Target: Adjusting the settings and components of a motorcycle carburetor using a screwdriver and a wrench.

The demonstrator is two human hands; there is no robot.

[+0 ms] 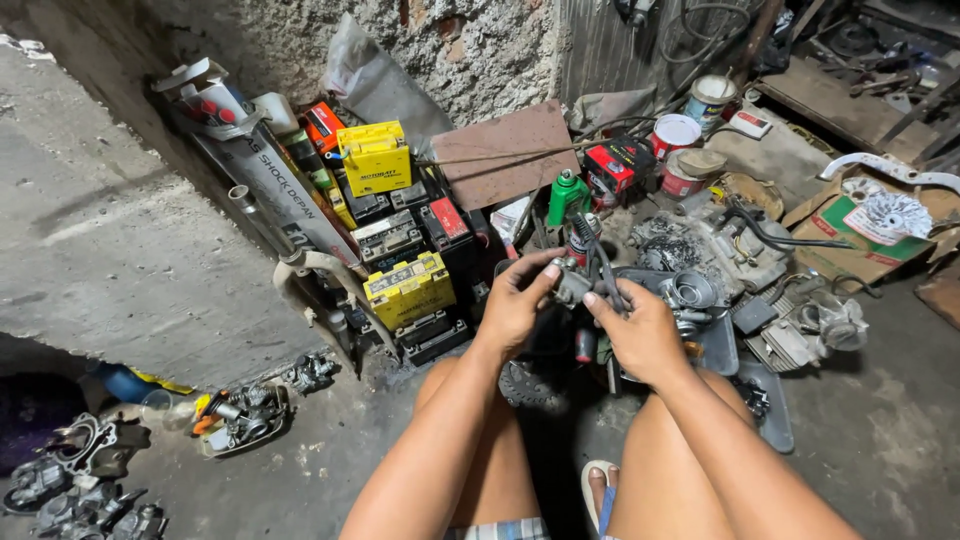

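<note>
A grey concrete wall [110,230] fills the ground from nine to eleven o'clock of the hands. Against its foot, at about ten o'clock, stands a stack of batteries [405,235], yellow, black and red, with a long printed box [275,190] leaning beside them. At three o'clock lies a dirty engine block [720,245] with black hoses over it, and just past it an open cardboard box [850,225] holding a silver finned part. At one o'clock, near the back wall, stand a few paint tins [675,135] and a red and black box [617,165]. At twelve o'clock, just beyond the fingers, is a green spray bottle [567,195]. At eight o'clock, well apart on the floor, lie greasy metal parts [245,415].

The left hand [515,300] and the right hand [640,335] meet above the bare knees, and between them is a small grey metal part [572,287], much like a carburettor. The left hand's fingers are curled tight around its left side, thumb on top. The right hand grips it from the right, and its fingers also pinch a thin dark tool or hose [600,262] that rises toward twelve o'clock; which of the two it is cannot be told.
</note>
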